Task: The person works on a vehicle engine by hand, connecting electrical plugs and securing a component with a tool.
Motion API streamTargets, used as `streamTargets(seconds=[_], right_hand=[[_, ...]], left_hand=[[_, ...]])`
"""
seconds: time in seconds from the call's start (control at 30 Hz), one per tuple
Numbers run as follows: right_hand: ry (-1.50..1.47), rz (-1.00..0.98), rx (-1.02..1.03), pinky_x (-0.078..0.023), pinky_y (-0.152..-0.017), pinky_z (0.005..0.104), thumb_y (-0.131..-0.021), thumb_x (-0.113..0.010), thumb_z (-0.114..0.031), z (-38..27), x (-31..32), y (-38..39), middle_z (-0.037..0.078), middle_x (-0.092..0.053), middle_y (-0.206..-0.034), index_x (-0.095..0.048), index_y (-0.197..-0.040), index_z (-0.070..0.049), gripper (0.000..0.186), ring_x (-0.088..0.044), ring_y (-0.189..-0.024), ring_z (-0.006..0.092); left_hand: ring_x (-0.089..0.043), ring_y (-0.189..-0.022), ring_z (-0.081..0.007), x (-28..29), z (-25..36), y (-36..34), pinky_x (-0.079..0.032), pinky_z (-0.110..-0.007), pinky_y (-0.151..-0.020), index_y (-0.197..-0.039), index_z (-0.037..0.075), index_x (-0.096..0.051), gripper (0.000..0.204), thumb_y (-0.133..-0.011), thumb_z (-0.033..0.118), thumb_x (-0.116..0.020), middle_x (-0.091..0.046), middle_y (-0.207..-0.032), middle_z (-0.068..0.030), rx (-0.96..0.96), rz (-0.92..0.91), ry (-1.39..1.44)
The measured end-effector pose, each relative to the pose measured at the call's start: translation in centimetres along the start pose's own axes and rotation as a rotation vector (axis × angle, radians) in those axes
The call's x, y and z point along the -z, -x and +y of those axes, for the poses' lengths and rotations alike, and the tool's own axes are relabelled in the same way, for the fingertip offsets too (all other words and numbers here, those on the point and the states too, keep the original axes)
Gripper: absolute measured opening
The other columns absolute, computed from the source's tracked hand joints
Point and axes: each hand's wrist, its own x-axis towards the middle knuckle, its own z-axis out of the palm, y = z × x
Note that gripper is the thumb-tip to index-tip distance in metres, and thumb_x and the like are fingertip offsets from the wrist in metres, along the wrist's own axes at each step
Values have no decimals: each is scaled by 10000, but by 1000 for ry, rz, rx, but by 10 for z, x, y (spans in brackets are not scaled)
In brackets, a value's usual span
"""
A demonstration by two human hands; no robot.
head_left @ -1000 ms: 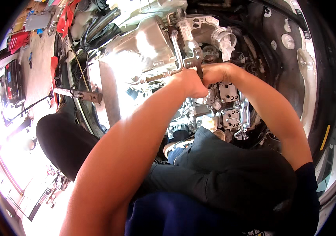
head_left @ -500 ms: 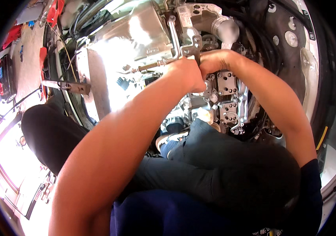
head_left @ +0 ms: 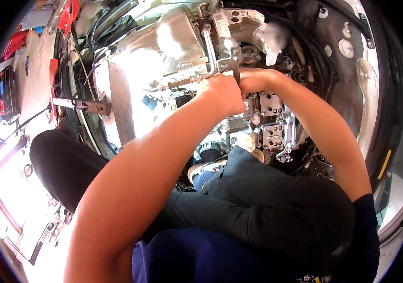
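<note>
My left hand [head_left: 222,92] is closed at the centre of the engine bay, just below a steel bracket [head_left: 232,59] and beside a metal pipe fitting [head_left: 180,81]. My right hand [head_left: 254,80] is bent in close against it from the right, fingers curled out of sight around something at the lower end of the bracket. What either hand grips is hidden by the hands. A silver heat shield [head_left: 156,40] lies above left, and bolted metal blocks [head_left: 271,102] with small pipes sit below right of my hands.
My bent legs [head_left: 277,212] and a shoe [head_left: 201,174] rest in the engine bay. The fender edge [head_left: 366,94] runs along the right. At left are a pale bar [head_left: 69,102], red items [head_left: 69,14] on the floor and a dark car [head_left: 7,94].
The whole view has shifted a little up and left since a second ago. Both hands stay closed at the same spot under the bracket, with only slight movement.
</note>
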Motion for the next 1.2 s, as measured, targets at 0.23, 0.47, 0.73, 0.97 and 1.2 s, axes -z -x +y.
streamTargets(seconds=[0.23, 0.47, 0.73, 0.97, 1.2], right_hand=[[30, -12, -25, -444, -744, 333, -608, -651, -30, -12, 1, 2, 132, -666, -859, -641, -921, 31, 320, -576, -818, 189], [63, -132, -159, -444, -744, 320, -643, -661, -61, -11, 7, -3, 115, -675, -874, -657, -919, 38, 293, -577, -817, 171], [45, 60, 31, -449, -680, 319, -539, -659, -77, -8, -4, -1, 130, -657, -793, -629, -850, 42, 335, -577, -746, 187], [50, 116, 29, -451, -739, 344, -560, -679, -48, -11, -7, 6, 117, -659, -875, -600, -1015, -7, 463, -576, -822, 197], [131, 28, -82, -451, -818, 362, -599, -713, -54, -14, -2, 0, 148, -649, -1014, -531, -1200, -57, 628, -598, -933, 252]], left_hand=[[-671, -851, -329, -8, -7, 8, -544, -391, -783, -884, -27, -685, 374, -737, 307, -603, -670, -898, -223, -16, 126, 100], [-652, -975, -269, 3, -2, 4, -531, -361, -831, -1042, 23, -664, 414, -713, 274, -642, -644, -1070, -164, 9, -51, 29], [-664, -864, -336, 0, -13, -8, -541, -379, -794, -873, -39, -682, 424, -705, 342, -602, -675, -889, -207, -73, -8, 16], [-658, -862, -361, -14, -19, 10, -534, -422, -788, -820, -55, -654, 331, -711, 257, -621, -656, -863, -249, -114, 146, 208], [-643, -950, -282, -38, -43, 32, -541, -351, -782, -1145, -91, -492, 403, -764, 5, -579, -600, -1007, -170, -310, 547, -100]])
